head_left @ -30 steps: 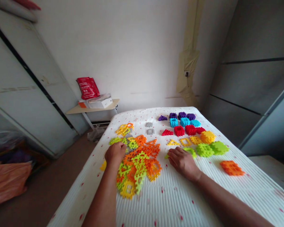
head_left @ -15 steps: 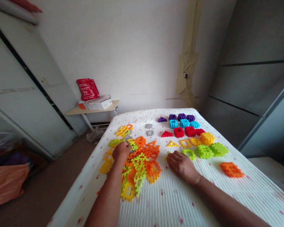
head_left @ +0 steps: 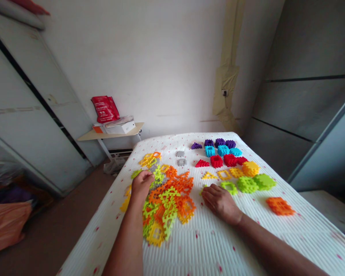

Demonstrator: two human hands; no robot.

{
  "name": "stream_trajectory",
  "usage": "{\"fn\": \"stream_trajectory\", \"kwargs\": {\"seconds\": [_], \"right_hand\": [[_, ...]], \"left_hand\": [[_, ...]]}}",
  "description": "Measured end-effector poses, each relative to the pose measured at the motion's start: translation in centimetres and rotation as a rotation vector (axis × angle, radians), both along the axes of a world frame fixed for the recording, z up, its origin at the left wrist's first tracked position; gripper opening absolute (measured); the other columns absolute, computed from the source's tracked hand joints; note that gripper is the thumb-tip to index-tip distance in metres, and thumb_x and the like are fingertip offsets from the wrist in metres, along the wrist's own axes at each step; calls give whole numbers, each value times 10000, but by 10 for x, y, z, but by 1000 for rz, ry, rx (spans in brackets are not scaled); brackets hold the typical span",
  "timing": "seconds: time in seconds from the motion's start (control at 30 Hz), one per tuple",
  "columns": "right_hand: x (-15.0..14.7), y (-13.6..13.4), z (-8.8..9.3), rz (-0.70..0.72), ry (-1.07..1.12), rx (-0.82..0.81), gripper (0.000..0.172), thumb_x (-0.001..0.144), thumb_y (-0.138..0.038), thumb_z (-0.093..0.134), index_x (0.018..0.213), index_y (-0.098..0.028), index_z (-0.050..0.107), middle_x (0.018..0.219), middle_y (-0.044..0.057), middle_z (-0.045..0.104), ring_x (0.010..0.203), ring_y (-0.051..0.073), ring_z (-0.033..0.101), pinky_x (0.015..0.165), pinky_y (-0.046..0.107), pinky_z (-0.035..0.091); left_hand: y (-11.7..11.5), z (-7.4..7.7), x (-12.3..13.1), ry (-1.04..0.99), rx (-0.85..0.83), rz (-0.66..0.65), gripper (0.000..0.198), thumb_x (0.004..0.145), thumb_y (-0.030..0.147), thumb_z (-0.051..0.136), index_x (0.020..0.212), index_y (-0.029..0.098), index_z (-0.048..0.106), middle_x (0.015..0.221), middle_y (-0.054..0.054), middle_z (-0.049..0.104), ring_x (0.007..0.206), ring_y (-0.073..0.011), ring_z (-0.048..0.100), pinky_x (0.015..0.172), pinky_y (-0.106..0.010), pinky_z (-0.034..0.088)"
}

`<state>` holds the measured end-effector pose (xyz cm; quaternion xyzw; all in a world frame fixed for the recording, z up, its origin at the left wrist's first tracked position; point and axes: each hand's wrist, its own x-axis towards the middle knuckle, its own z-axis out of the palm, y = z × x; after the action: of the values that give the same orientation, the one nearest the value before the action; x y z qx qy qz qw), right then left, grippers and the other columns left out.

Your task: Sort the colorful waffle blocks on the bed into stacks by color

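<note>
A loose heap of orange, green and yellow interlocking plastic tiles (head_left: 169, 199) lies on a white ribbed mattress (head_left: 207, 245). My left hand (head_left: 142, 183) rests on the heap's far left edge, fingers curled onto a tile; what they grip is hidden. My right hand (head_left: 220, 201) lies knuckles up on the mattress just right of the heap, fingers bent, next to a small green tile (head_left: 229, 187). Sorted stacks stand beyond it: purple (head_left: 215, 143), blue (head_left: 222, 150), red (head_left: 224, 161), yellow (head_left: 249, 168), green (head_left: 255, 183). An orange stack (head_left: 279, 206) sits apart at the right.
Two grey tiles (head_left: 180, 158) lie at the far middle of the mattress. A small side table (head_left: 109, 134) with a red bag and a white box stands by the far wall. A cupboard (head_left: 25, 115) lines the left; an orange bag (head_left: 5, 226) lies on the floor.
My left hand slid right into the heap's upper left, then drew back slightly left, shifting tiles there. My right hand has stayed almost still beside the heap.
</note>
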<state>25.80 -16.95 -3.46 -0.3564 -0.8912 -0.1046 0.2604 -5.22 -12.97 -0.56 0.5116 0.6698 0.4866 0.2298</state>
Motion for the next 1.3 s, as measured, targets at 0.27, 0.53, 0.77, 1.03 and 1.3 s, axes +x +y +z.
{"fn": "stream_trajectory", "kwargs": {"seconds": [0.27,0.53,0.77,1.03,1.3], "right_hand": [[1,0,2,23,102,79,228,924,-163,403,849,-163,618,869,84,662,757,168,539,665,284,425],[1,-3,5,79,226,103,139,899,-164,481,983,-161,592,948,78,680,798,165,577,706,288,476],[-4,-10,9,123,254,102,238,901,-240,496,1124,-175,550,1026,109,665,890,183,613,752,310,514],[-5,-10,5,177,240,99,226,911,-225,474,1119,-175,549,943,104,672,838,179,625,725,303,525],[-7,-12,7,198,229,86,166,905,-217,483,1035,-173,577,899,92,677,806,178,618,717,300,513]], "left_hand": [[-23,12,34,-173,127,-73,297,656,372,594,840,146,653,758,-30,680,715,-163,623,695,-263,488],[-43,4,83,-249,123,-186,267,675,332,605,848,148,691,812,-59,713,777,-193,652,752,-303,506],[-53,-12,113,-284,117,-345,280,706,279,601,959,166,642,757,-23,669,696,-144,618,686,-252,486],[-59,-13,122,-304,66,-389,301,691,261,606,977,170,614,707,-2,651,645,-129,598,636,-231,459],[-57,-23,122,-299,60,-437,308,716,247,596,1016,173,602,755,-14,674,688,-134,620,681,-240,471]]}}
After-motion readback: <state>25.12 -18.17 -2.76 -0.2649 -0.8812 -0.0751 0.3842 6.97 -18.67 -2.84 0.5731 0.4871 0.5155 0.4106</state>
